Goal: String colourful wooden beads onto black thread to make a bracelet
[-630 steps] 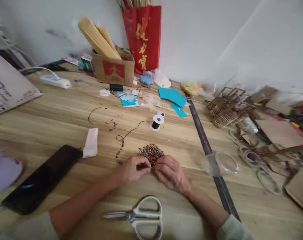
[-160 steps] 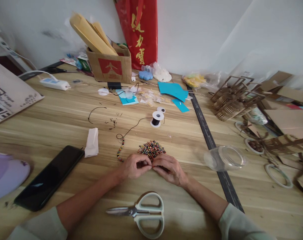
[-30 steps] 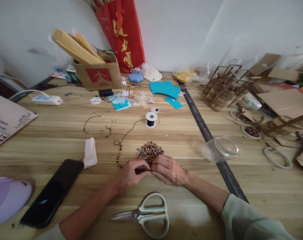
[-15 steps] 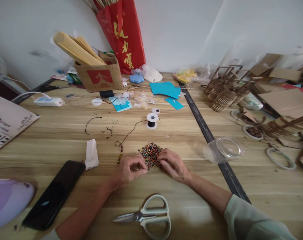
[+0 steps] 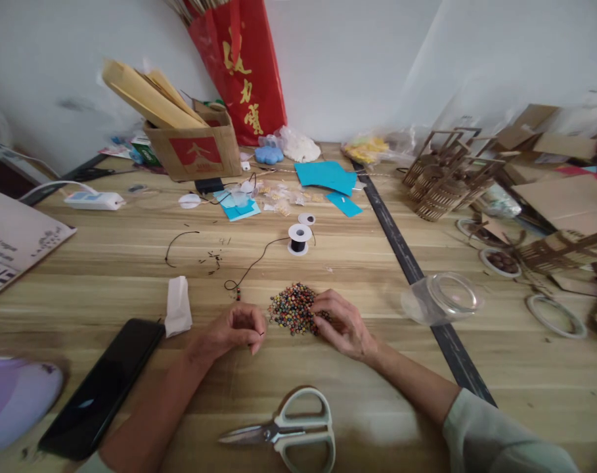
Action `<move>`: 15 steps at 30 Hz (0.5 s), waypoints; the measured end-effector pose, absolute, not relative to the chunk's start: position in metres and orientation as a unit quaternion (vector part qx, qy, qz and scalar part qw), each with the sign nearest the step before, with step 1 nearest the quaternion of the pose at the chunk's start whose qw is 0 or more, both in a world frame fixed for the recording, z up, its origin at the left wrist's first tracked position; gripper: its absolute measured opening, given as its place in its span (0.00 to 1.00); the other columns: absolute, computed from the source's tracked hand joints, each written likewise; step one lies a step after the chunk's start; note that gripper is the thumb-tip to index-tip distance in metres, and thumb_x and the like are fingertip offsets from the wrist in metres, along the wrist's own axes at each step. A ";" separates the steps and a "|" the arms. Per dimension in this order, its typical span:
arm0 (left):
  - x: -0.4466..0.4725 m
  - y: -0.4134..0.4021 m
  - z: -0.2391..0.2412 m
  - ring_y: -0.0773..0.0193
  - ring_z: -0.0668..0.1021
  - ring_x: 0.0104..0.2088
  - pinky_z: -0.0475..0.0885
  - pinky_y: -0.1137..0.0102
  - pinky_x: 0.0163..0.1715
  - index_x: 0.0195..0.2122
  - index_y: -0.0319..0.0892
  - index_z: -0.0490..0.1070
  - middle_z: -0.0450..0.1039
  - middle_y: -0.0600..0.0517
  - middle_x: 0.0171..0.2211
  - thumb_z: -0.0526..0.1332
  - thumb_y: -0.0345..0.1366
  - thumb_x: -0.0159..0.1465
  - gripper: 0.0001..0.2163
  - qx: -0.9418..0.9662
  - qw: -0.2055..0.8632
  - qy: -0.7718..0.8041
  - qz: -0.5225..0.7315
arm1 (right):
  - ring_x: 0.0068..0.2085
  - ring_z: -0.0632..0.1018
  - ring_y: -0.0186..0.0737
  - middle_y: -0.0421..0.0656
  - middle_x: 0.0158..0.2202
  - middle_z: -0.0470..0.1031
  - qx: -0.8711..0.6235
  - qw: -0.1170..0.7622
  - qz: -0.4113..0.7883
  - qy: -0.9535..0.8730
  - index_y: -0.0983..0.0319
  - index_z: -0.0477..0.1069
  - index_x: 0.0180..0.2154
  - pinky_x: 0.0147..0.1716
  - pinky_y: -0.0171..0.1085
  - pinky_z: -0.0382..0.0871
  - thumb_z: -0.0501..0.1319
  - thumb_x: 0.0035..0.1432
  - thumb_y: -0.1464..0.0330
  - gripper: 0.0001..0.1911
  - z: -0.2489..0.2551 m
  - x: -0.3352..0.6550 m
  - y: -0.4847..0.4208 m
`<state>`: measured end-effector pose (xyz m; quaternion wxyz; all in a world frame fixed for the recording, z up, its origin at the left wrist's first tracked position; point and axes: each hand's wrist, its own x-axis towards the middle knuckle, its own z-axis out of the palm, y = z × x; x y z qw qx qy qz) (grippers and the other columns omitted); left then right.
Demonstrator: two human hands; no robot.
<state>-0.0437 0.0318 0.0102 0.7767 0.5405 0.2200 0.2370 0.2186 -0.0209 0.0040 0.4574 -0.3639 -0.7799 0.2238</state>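
A heap of small many-coloured beads (image 5: 291, 308) lies on the wooden table (image 5: 106, 276). My right hand (image 5: 340, 322) rests at the heap's right edge, fingertips curled down among the beads. My left hand (image 5: 229, 330) sits left of the heap, fingers pinched on the end of a thin black cord (image 5: 253, 264). That cord runs up to a small white spool (image 5: 299, 238). The threaded beads on the cord are mostly hidden behind my left hand.
White-handled scissors (image 5: 291, 433) lie near the front edge. A black phone (image 5: 104, 387) and a folded white tissue (image 5: 178, 306) sit at left. A clear jar (image 5: 443, 299) lies on its side at right by a dark strip (image 5: 406, 263). Boxes, blue paper and wooden lattice pieces crowd the back.
My hands have come apart: the left one drew leftward with the cord, hiding the bead string, and the right one reached into the bead heap.
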 end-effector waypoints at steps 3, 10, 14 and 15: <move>-0.039 0.029 0.010 0.72 0.70 0.18 0.61 0.77 0.20 0.25 0.37 0.68 0.71 0.55 0.18 0.71 0.45 0.52 0.17 0.544 0.774 0.246 0.211 | 0.43 0.73 0.42 0.49 0.41 0.71 -0.317 0.410 0.175 -0.837 0.62 0.70 0.43 0.42 0.42 0.71 0.57 0.64 0.72 0.06 0.001 0.215 -0.022; -0.029 0.025 0.008 0.72 0.69 0.20 0.61 0.77 0.21 0.26 0.37 0.68 0.72 0.54 0.19 0.69 0.43 0.54 0.15 0.566 0.728 0.308 0.234 | 0.52 0.69 0.44 0.48 0.45 0.73 -0.291 0.312 0.094 -0.900 0.62 0.73 0.44 0.53 0.47 0.67 0.58 0.64 0.72 0.07 0.000 0.209 -0.021; -0.028 0.027 0.003 0.71 0.70 0.21 0.63 0.77 0.23 0.26 0.37 0.69 0.72 0.54 0.20 0.68 0.42 0.55 0.13 0.558 0.710 0.320 0.286 | 0.53 0.68 0.44 0.46 0.46 0.74 -0.294 0.287 0.064 -0.910 0.61 0.73 0.44 0.53 0.47 0.67 0.58 0.65 0.73 0.08 -0.005 0.207 -0.019; -0.028 0.027 0.002 0.71 0.70 0.22 0.63 0.77 0.24 0.26 0.37 0.69 0.72 0.54 0.20 0.68 0.41 0.55 0.13 0.556 0.707 0.322 0.294 | 0.53 0.68 0.44 0.46 0.46 0.74 -0.294 0.285 0.062 -0.910 0.61 0.73 0.44 0.53 0.47 0.67 0.58 0.65 0.73 0.08 -0.006 0.206 -0.018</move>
